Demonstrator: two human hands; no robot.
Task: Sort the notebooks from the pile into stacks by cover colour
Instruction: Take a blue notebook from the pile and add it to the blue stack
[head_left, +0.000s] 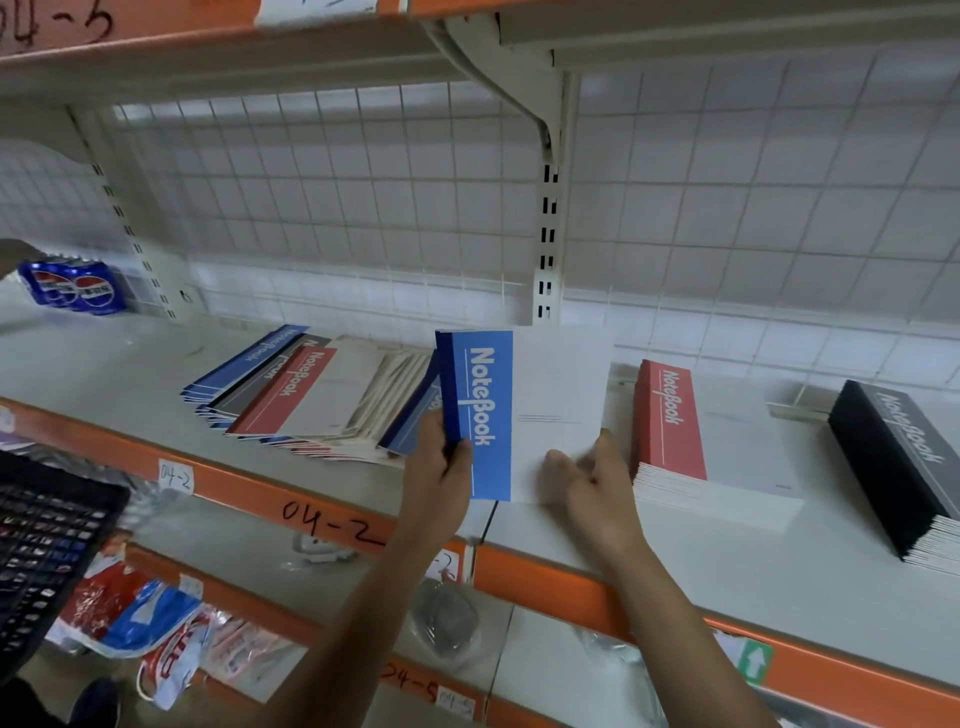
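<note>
The blue notebook (483, 410) is up in front of the middle of the shelf (727, 566), between the messy pile (311, 395) on the left and the red stack (675, 431) on the right. Its cover has a blue strip with the white word "NoteBook" and a big white part. It has a thick dark blue side, so it may be more than one book, but I cannot count them. The left hand (441, 467) grips that dark blue side, with the thumb on the front and the fingers hidden behind. The right hand (597, 483) lies on the low white corner with bent fingers and hides that edge, so I cannot tell if it holds the book or only touches it. The pile is fanned out flat, with blue, red, grey and white covers that overlap. There are too many to count. The red stack is neat and square, and its many thin page edges show at the front. Well to the right is one black stack (893, 457), also neat, and its near corner is cut off by the picture's edge. The shelf is smooth and pale with an orange front edge, and "04-2" (332, 522) is written there by hand. Behind is a wire grid (363, 182) over white tiles. Far left is a blurry pack of blue cans (72, 288). Lower left is a black basket (47, 530), partly cut off, and crinkly plastic bags (124, 613) lie on the shelf below.
</note>
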